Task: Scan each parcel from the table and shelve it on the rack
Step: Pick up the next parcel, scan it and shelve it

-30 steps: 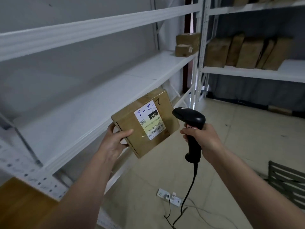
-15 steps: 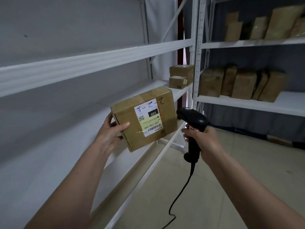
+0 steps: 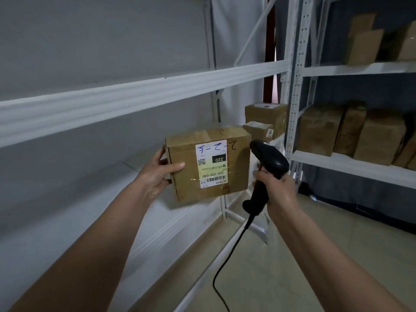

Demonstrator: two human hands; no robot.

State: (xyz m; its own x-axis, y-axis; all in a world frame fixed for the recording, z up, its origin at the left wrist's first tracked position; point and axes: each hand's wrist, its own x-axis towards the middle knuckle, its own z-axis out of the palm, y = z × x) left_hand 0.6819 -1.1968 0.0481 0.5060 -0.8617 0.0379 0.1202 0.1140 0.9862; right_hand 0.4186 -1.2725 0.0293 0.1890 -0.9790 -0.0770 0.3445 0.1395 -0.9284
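The parcel [image 3: 208,164] is a small brown cardboard box, held in the air in front of the white metal rack [image 3: 139,97], level with the gap between its two visible shelves. Its broad face is turned to the camera and carries a white and yellowish label [image 3: 211,165], upside down, with a barcode, a small square code, the printed figures 220 and blue handwriting; clear tape gives the cardboard a slight sheen.

At the far end of the rack's lower shelf, beyond the parcel, two more cardboard boxes [image 3: 265,122] sit one in front of the other, the nearer one smaller. To the right of the parcel a second rack [image 3: 351,164] holds a row of brown boxes [image 3: 351,131] standing upright and close together on its lower shelf, with more boxes [image 3: 382,41] on the shelf above.

The left hand [image 3: 158,174] grips the parcel's left edge, thumb laid across the front face and fingers wrapped behind it. The right hand [image 3: 278,188], just right of the parcel, is closed round the grip of a black plastic barcode scanner [image 3: 266,167]; the scanner's rounded head sits beside the parcel's right edge. A black cable [image 3: 229,255] hangs from the handle's base, curving down below the parcel toward the pale, smooth floor [image 3: 304,255].
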